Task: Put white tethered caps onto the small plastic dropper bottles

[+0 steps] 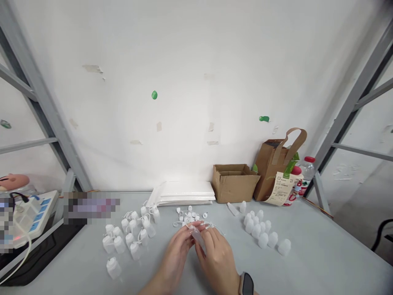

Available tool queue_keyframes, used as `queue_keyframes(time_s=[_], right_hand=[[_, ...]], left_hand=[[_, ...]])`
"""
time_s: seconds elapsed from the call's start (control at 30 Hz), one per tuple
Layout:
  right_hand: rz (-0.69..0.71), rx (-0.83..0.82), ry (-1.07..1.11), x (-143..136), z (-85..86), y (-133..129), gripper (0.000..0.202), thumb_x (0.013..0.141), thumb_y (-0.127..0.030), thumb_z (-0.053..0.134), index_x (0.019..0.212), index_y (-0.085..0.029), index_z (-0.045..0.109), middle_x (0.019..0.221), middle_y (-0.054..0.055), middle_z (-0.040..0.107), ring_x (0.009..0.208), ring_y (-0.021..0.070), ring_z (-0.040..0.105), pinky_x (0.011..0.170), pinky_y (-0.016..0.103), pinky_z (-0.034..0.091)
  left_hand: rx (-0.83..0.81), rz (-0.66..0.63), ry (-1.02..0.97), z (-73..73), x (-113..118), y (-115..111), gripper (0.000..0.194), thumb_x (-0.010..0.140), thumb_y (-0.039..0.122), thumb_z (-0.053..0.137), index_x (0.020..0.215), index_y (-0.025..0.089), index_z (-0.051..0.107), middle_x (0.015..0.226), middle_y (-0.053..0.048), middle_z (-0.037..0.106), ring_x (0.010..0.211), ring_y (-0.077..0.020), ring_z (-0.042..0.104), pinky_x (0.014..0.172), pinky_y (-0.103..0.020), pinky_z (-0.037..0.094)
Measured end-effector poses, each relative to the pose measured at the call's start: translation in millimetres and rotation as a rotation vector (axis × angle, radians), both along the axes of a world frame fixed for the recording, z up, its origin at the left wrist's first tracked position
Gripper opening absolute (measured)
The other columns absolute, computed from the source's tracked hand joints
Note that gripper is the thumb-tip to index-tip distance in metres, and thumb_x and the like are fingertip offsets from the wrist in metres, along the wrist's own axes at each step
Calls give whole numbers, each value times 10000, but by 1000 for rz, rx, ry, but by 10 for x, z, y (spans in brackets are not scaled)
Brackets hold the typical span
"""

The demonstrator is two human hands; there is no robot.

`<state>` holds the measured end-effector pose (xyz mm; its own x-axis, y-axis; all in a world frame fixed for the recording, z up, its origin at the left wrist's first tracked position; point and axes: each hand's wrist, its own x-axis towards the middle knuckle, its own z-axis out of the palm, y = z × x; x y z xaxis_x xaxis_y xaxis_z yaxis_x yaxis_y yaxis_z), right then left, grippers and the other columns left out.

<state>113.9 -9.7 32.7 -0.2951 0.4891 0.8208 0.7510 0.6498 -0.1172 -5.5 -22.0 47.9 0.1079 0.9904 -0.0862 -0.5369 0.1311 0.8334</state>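
Note:
My left hand (pixel 179 250) and my right hand (pixel 216 254) meet at the middle of the grey table, both closed around one small translucent bottle (pixel 198 236). The bottle is tilted, and fingers hide part of it. Just beyond my fingertips lies a pile of small white caps with straps (pixel 190 213). To the left stand several capped white bottles (pixel 119 244), with one capped bottle (pixel 113 268) nearer the front. On the right are several bottles without caps (pixel 263 239), and one more bottle (pixel 232 209) lies on its side.
White flat packs (pixel 184 192) lie against the wall beside an open cardboard box (pixel 235 188). A paper bag (pixel 267 168) and drink bottles (pixel 307 168) stand at the back right. A power strip (pixel 39 219) and black mat (pixel 46 256) are at left.

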Motion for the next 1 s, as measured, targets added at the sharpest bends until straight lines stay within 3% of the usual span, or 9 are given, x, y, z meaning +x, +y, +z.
queue_keyframes(time_s=[0.13, 0.23, 0.3, 0.47, 0.67, 0.8, 1.0], right_hand=[[-1, 28, -3, -12, -32, -4, 166, 852, -121, 397, 740, -182, 503, 621, 42, 559, 576, 175, 519, 506, 271, 402], [33, -30, 60, -19, -56, -17, 134, 862, -148, 396, 821, -169, 522, 684, 64, 592, 626, 184, 555, 534, 271, 428], [70, -159, 148, -21, -52, -32, 128, 871, -197, 402, 849, -170, 525, 714, 70, 602, 642, 181, 571, 542, 260, 438], [161, -656, 407, -24, 46, -63, 167, 810, -277, 516, 666, -201, 481, 602, -4, 557, 529, 131, 512, 495, 218, 402], [285, -1046, 718, -36, 127, -30, 261, 712, -361, 602, 587, -187, 453, 498, -47, 460, 451, 101, 432, 452, 215, 366], [391, -1210, 893, -51, 113, 24, 350, 621, -457, 672, 581, -173, 471, 461, -52, 473, 379, 89, 428, 383, 212, 360], [495, -1311, 992, -67, 93, 86, 420, 502, -493, 750, 542, -147, 515, 468, -24, 550, 345, 93, 468, 350, 218, 383]], left_hand=[[-12, 3, -1, -7, -2, 10, 262, 752, 273, 534, 964, 187, 661, 1058, -71, 659, 1109, -249, 503, 964, -363, 337], [-15, -17, -18, -4, 0, 12, 270, 754, 253, 521, 972, 174, 660, 1020, -72, 671, 1103, -244, 505, 967, -357, 330], [-15, -28, -27, 4, 5, 11, 276, 751, 242, 518, 977, 168, 658, 1007, -72, 673, 1098, -246, 507, 966, -359, 330], [-10, -53, -75, 15, 11, 12, 273, 744, 217, 494, 952, 158, 662, 998, -68, 668, 1088, -245, 507, 955, -360, 332], [-85, -65, -118, -24, -11, 37, 263, 745, 235, 482, 918, 142, 657, 918, -66, 671, 1023, -244, 530, 925, -355, 330], [-107, -82, -157, -43, -28, 67, 262, 740, 221, 474, 914, 129, 647, 894, -68, 659, 966, -231, 543, 872, -335, 349], [-104, -163, -207, -36, -46, 106, 249, 736, 225, 469, 880, 119, 643, 853, -69, 648, 764, -186, 553, 690, -291, 382]])
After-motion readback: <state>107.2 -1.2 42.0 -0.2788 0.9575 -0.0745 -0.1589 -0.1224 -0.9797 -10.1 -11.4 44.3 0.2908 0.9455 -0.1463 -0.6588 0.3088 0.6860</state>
